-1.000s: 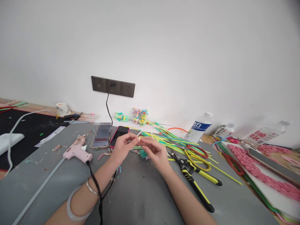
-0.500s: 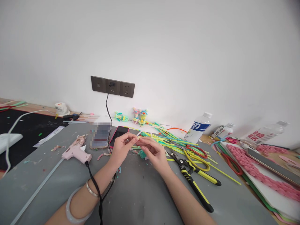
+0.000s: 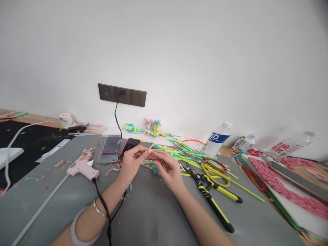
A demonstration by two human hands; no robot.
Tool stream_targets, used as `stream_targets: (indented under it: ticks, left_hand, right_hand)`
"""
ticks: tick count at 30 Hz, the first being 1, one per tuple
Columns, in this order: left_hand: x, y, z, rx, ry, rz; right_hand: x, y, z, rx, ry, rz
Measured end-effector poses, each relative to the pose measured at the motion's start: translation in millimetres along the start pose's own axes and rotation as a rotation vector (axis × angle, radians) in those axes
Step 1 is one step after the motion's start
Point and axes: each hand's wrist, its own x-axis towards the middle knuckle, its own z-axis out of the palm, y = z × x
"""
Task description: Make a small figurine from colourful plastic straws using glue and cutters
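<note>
Small pale yellow-white piece [image 3: 150,150] is sitting where the fingertips of both hands are meeting, raised above the flat grey counter [image 3: 153,212]. My left hand [image 3: 130,163] is gripping it, thumb and index finger pressing together at its edge. My right hand [image 3: 167,166] is reaching the same spot with its extended fingers, while its thumb is standing apart below; I cannot tell whether that second grip is pinching anything. Fingers are hiding most of the piece, so from my remote seat I am guessing at its material: I am expecting it to be very light, probably soft, and easy to crush or drop. I am favouring a shallow fingertip hold on its outer edge, with gentle pressure and the two sides opposing each other, since a deeper hold would be covering it entirely.

Just beyond the fingers, thin yellow and green fuzzy stems [image 3: 179,150] are lying in a loose heap. To the right, black-and-yellow metal pliers [image 3: 200,178] are resting with their handles spread. Left of the hands, a black phone with a pink edge [image 3: 131,143] is lying near, and farther out a pale pink plastic glue gun [image 3: 83,168] is resting on its side. Small multicoloured figures [image 3: 155,128] are standing by the wall.
</note>
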Motion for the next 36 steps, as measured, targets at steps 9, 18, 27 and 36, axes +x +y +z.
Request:
stream_targets:
  ticks: [9,18,27,36]
  left_hand:
    - [0.5,-1.1,1.3,-0.109,-0.008,-0.013]
    - [0.1,-6.2,-1.4,-0.114,-0.027,0.027]
    - [2.4,-6.1,-2.0,-0.101,-0.027,0.105]
    - [2.7,-5.1,-1.5,-0.07,-0.011,0.115]
  right_hand:
    - [-0.7,-3.6,1.8,0.098,0.008,0.011]
    - [-1.4,-8.4,1.7,0.076,0.012,0.093]
    - [-1.6,-7.3,2.3,0.19,-0.006,0.121]
    - [-0.9,-7.3,1.6,0.184,-0.015,0.177]
